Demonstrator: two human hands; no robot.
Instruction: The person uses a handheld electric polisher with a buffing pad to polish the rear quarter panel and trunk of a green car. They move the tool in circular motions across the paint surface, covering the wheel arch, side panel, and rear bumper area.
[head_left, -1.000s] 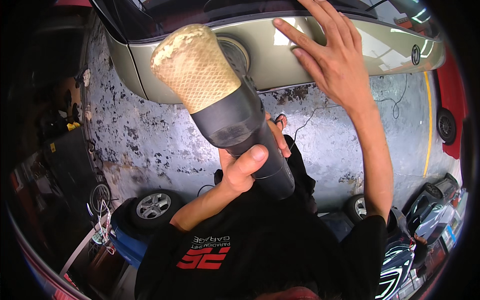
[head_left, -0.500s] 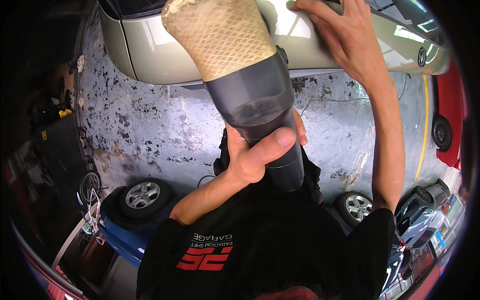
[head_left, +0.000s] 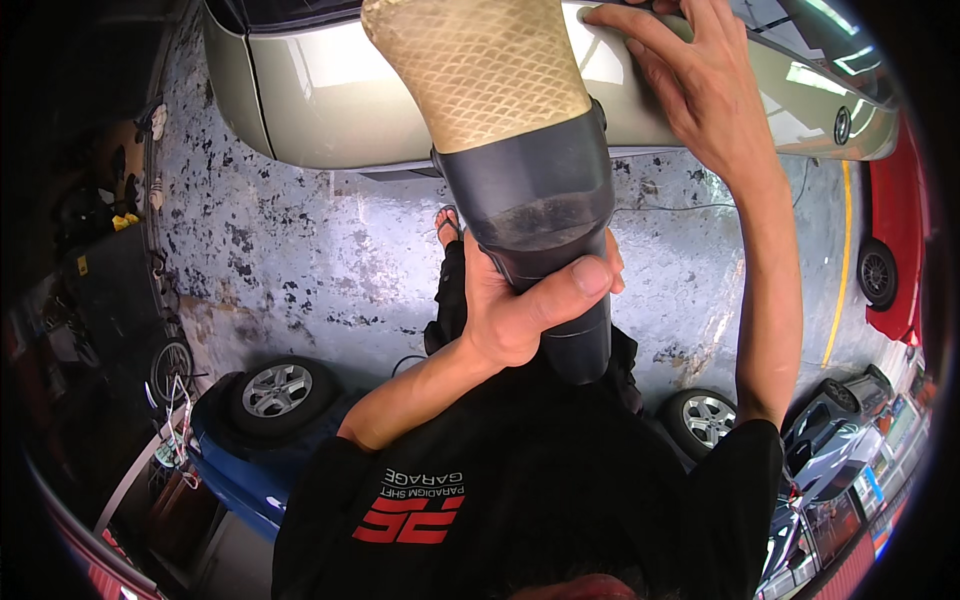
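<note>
My left hand (head_left: 530, 310) is wrapped round the narrow black body of a large hand-held tool (head_left: 530, 205), thumb lying across its front. The tool widens upward into a tan end with a diamond mesh pattern, cut off by the upper edge of the picture; its exact kind I cannot tell. Beyond it stands a champagne-coloured car (head_left: 330, 110). My right hand (head_left: 705, 90) is stretched over the car's shiny panel with its fingers apart, and a fingertip appears to touch the surface. Part of that hand is out of the picture at the top.
Behind me is a blue car with silver wheels (head_left: 278, 390). A red car (head_left: 895, 250) stands at the far right beside a yellow floor line (head_left: 838, 270). A thin cable (head_left: 690, 207) crosses the worn floor. A bicycle (head_left: 172, 375) is at the left.
The tool and my left hand have shifted slightly to the right. A sandalled foot now shows beside the tool. My right hand stays at nearly the same place on the car.
</note>
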